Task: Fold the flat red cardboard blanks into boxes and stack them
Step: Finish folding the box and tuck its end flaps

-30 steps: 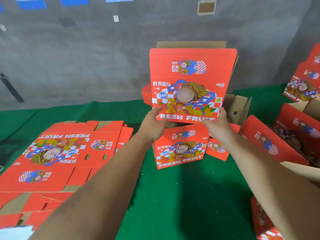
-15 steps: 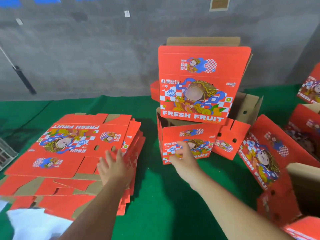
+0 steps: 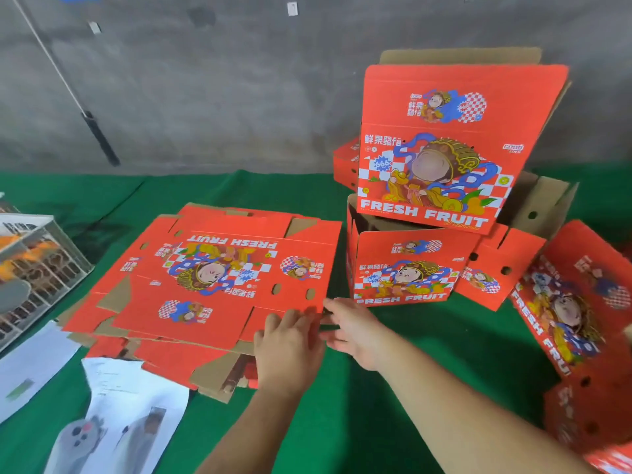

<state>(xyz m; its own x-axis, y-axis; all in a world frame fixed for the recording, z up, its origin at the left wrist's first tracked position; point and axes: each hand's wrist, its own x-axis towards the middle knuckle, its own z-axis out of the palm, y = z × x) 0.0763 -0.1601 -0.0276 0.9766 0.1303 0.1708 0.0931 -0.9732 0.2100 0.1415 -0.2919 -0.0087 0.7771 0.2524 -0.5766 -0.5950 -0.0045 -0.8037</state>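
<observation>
Progress stands partway: two folded boxes (image 3: pixel 441 186) sit stacked on the green table (image 3: pixel 376 422) near the wall, the upper one (image 3: pixel 455 145) tilted in the open top of the lower one (image 3: pixel 403 268). More folded boxes (image 3: pixel 578 302) lie tipped at the right edge. A pile of flat blanks (image 3: pixel 212 285) remains unfolded at centre left, so a good deal of work is left.

Both hands are at the near right corner of the pile. The left hand (image 3: pixel 290 350) rests on the top blank (image 3: pixel 222 268), fingers (image 3: pixel 284 323) straight and loosely together, holding nothing. The right hand (image 3: pixel 355 330) reaches in from the side, fingers spread and touching the pile's edge; whether they have hooked under the top blank I cannot tell. I judge the next step to be lifting that blank free.

A wire crate (image 3: pixel 30 268) and loose papers (image 3: pixel 113 405) lie at left.
</observation>
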